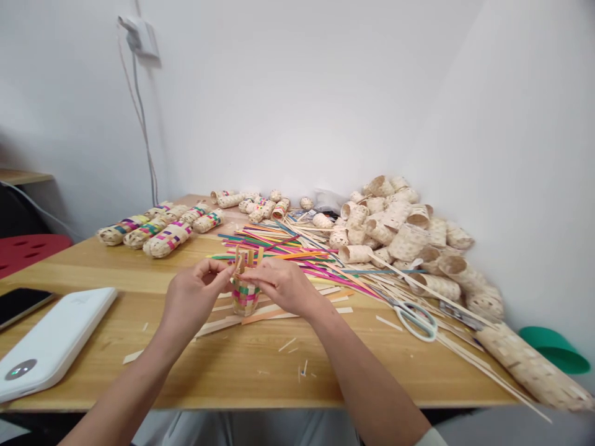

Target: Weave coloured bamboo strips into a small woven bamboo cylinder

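The counter [209,371] is wood and runs right across the foreground. Against the wall, on its right side, pale woven tubes [395,217] lie in a large heap, many with their mouths open. Left of and below that heap, thin flat strips [274,241], coloured and plain, spread over the middle of the counter. The left arm [139,378] slants up and inward from the lower edge; the right arm [362,371] does the same from the other side, so that the two converge. Beside the left arm rests a white power bank [60,341]. At the arms' ends, the left hand [193,294] is bent inward, thumb and forefinger pinching at the upright strip ends; the right hand [288,285] has its back turned up and its fingertips gripping the rim from the opposite side. Patterned woven tubes [167,240] lie farther back on the left. White-handled scissors [431,334] lie to the right of the right hand. Between the hands, a small woven cup [245,300] stands upright on the counter, banded green and pink. Smallest are the loose scraps [287,344] in front of it.
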Action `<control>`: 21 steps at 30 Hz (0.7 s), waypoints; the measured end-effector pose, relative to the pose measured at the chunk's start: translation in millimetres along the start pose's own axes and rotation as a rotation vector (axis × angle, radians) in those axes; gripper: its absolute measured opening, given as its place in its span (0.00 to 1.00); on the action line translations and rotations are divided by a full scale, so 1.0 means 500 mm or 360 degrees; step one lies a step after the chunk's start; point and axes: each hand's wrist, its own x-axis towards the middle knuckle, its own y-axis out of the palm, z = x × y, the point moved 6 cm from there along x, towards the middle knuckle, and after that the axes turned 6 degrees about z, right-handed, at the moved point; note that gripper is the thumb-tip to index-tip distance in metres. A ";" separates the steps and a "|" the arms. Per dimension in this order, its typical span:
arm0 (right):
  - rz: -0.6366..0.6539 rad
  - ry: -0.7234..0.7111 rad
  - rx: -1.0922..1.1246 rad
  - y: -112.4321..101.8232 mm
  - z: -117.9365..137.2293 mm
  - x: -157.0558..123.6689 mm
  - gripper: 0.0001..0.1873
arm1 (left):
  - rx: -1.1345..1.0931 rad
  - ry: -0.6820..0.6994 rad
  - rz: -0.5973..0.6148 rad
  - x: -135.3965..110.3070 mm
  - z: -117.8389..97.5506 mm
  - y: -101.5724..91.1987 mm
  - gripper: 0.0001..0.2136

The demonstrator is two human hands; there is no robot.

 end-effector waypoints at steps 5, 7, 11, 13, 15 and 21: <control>0.0010 0.0005 -0.0061 0.006 -0.006 -0.002 0.14 | -0.0082 -0.0027 0.0054 -0.004 0.000 0.004 0.16; 0.0011 -0.0004 -0.0101 0.008 -0.005 -0.003 0.16 | -0.0109 -0.0022 0.0053 -0.006 0.002 0.005 0.16; 0.0015 0.0041 -0.0161 0.007 -0.003 -0.002 0.18 | -0.0054 -0.0021 0.0023 -0.005 0.003 0.006 0.15; 0.0003 0.0052 -0.0176 0.004 -0.002 -0.002 0.18 | -0.0016 -0.0022 0.0000 -0.005 0.003 0.007 0.14; -0.0011 0.0055 -0.0166 0.001 -0.001 -0.002 0.17 | -0.0013 -0.0018 -0.0017 -0.006 0.003 0.007 0.13; -0.0068 0.0085 -0.0075 -0.004 -0.004 -0.004 0.13 | -0.0114 0.0060 0.0012 -0.012 -0.001 0.016 0.13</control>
